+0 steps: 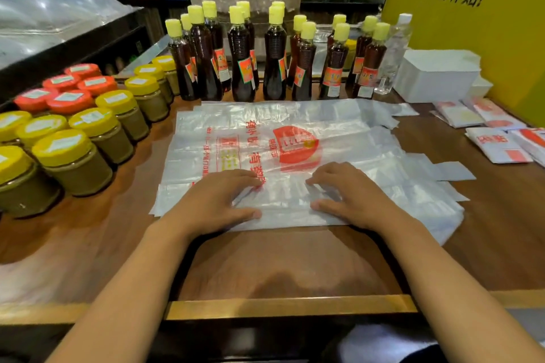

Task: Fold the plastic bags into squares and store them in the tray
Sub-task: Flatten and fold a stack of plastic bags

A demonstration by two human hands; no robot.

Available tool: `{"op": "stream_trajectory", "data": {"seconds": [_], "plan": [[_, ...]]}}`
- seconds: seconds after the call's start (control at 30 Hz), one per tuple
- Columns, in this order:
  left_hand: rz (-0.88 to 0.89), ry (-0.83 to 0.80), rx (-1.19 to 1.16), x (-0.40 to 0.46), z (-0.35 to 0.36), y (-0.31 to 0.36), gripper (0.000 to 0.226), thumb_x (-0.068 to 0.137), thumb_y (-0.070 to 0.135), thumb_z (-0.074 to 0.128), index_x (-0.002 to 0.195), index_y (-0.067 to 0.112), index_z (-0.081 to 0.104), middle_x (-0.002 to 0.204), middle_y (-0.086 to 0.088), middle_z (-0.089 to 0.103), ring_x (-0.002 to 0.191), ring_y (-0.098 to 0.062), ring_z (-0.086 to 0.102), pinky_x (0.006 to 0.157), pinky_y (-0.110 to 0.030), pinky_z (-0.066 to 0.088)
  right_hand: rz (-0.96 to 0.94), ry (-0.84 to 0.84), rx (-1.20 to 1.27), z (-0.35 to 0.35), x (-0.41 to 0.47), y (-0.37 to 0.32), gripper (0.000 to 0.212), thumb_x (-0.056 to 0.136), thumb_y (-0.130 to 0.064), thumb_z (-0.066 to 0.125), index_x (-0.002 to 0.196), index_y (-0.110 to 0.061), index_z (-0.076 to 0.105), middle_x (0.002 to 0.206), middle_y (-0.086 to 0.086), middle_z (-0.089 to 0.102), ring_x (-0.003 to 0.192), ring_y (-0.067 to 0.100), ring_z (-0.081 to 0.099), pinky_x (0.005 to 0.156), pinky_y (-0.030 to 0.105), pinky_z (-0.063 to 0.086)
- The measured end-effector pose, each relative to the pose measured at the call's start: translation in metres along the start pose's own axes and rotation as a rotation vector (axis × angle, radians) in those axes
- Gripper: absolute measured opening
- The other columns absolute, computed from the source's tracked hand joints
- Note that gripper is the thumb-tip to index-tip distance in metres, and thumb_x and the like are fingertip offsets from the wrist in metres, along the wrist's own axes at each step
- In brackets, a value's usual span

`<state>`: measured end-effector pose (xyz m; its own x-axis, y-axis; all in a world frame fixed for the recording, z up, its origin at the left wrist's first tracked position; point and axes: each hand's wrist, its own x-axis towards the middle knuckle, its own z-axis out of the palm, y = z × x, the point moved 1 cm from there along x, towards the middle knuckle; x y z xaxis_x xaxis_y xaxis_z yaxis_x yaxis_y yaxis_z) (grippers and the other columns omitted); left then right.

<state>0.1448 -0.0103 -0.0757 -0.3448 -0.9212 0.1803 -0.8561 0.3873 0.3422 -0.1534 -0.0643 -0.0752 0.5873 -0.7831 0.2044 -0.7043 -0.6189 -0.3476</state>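
Note:
A stack of clear plastic bags (265,138) with red print lies flat on the wooden counter, handles pointing right. The near edge of the top bag (283,200) is folded over into a strip. My left hand (218,200) presses on that strip at the left, fingers nearly straight. My right hand (351,197) presses on it at the right, the same way. Several bags folded into squares (498,144) lie at the far right of the counter. A white tray-like box (436,76) stands at the back right.
Jars with yellow lids (67,156) and red lids (70,91) crowd the left side. Dark bottles with yellow caps (274,62) stand in rows behind the bags. A clear bottle (395,53) is beside the white box. A yellow sign (472,9) rises at the right.

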Motion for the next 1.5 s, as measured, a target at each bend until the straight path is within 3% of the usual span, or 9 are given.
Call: {"op": "stream_trajectory", "data": {"seconds": [0.17, 0.43, 0.57, 0.7, 0.9, 1.0, 1.17, 1.33, 1.5], "plan": [[-0.009, 0.074, -0.053, -0.002, -0.002, -0.001, 0.051, 0.091, 0.065, 0.046, 0.122, 0.034, 0.070, 0.136, 0.013, 0.061, 0.122, -0.008, 0.056, 0.101, -0.035, 0.049, -0.021, 0.104, 0.040, 0.006, 0.004, 0.002, 0.017, 0.096, -0.030, 0.066, 0.108, -0.025, 0.076, 0.114, -0.008, 0.065, 0.104, 0.013, 0.057, 0.088, 0.035, 0.049], [0.042, 0.215, 0.030, 0.005, 0.007, 0.004, 0.004, 0.091, 0.027, 0.072, 0.093, 0.024, 0.073, 0.117, 0.007, 0.068, 0.106, -0.011, 0.061, 0.088, -0.037, 0.053, 0.034, 0.167, -0.030, 0.006, 0.008, -0.002, 0.003, 0.093, -0.023, 0.068, 0.093, -0.022, 0.071, 0.104, -0.006, 0.067, 0.094, 0.017, 0.059, 0.087, 0.041, 0.049], [-0.092, 0.200, -0.264, 0.004, 0.009, 0.003, 0.012, 0.097, 0.030, 0.064, 0.098, 0.021, 0.072, 0.106, 0.021, 0.065, 0.101, 0.004, 0.057, 0.085, -0.023, 0.046, 0.085, 0.183, 0.017, 0.006, 0.004, -0.007, 0.010, 0.097, -0.026, 0.062, 0.099, -0.021, 0.071, 0.101, -0.005, 0.067, 0.094, 0.017, 0.059, 0.081, 0.038, 0.050], [-0.147, 0.194, -0.052, 0.002, 0.007, 0.014, 0.020, 0.103, 0.035, 0.053, 0.101, 0.023, 0.068, 0.104, 0.007, 0.070, 0.095, -0.015, 0.063, 0.083, -0.040, 0.053, 0.118, 0.196, -0.136, 0.003, -0.003, -0.019, 0.018, 0.102, -0.026, 0.051, 0.097, -0.019, 0.067, 0.092, 0.000, 0.067, 0.085, 0.023, 0.060, 0.069, 0.037, 0.046], [-0.178, 0.194, 0.305, 0.003, -0.031, 0.047, 0.024, 0.107, 0.040, 0.040, 0.100, 0.023, 0.055, 0.097, 0.000, 0.068, 0.084, -0.025, 0.062, 0.067, -0.034, 0.041, 0.151, 0.173, -0.173, -0.029, -0.012, -0.036, 0.021, 0.105, -0.034, 0.044, 0.098, -0.022, 0.061, 0.091, -0.001, 0.068, 0.083, 0.024, 0.061, 0.069, 0.036, 0.048], [-0.185, 0.063, 0.399, -0.014, -0.041, 0.058, 0.024, 0.107, 0.043, 0.035, 0.106, 0.025, 0.051, 0.102, -0.001, 0.067, 0.088, -0.026, 0.061, 0.072, -0.036, 0.046, 0.110, 0.074, -0.221, -0.041, -0.028, -0.039, 0.025, 0.105, -0.042, 0.042, 0.098, -0.026, 0.060, 0.091, -0.002, 0.068, 0.084, 0.022, 0.062, 0.071, 0.039, 0.052], [-0.146, -0.058, 0.467, -0.044, -0.042, 0.063, 0.027, 0.107, 0.049, 0.030, 0.104, 0.030, 0.049, 0.099, 0.006, 0.061, 0.095, -0.023, 0.063, 0.069, -0.033, 0.039, 0.099, -0.113, -0.350, -0.054, -0.050, -0.042, 0.036, 0.104, -0.051, 0.036, 0.097, -0.026, 0.060, 0.087, -0.005, 0.066, 0.083, 0.018, 0.063, 0.074, 0.036, 0.052], [-0.157, -0.027, 0.364, -0.058, -0.034, 0.039, 0.032, 0.103, 0.053, 0.031, 0.102, 0.029, 0.053, 0.094, 0.006, 0.063, 0.086, -0.017, 0.060, 0.067, -0.031, 0.036, 0.144, -0.056, -0.144, -0.062, -0.070, -0.033, 0.023, 0.092, -0.060, 0.056, 0.098, -0.038, 0.060, 0.090, -0.016, 0.064, 0.080, 0.005, 0.057, 0.069, 0.027, 0.048], [-0.189, -0.038, 0.371, -0.061, -0.020, 0.024, 0.025, 0.104, 0.050, 0.032, 0.092, 0.033, 0.046, 0.087, 0.008, 0.059, 0.078, -0.015, 0.056, 0.066, -0.033, 0.042, 0.195, -0.127, -0.230, -0.065, -0.072, -0.016, 0.011, 0.097, -0.045, 0.059, 0.093, -0.035, 0.060, 0.089, -0.015, 0.059, 0.085, 0.011, 0.059, 0.070, 0.027, 0.042]]}}
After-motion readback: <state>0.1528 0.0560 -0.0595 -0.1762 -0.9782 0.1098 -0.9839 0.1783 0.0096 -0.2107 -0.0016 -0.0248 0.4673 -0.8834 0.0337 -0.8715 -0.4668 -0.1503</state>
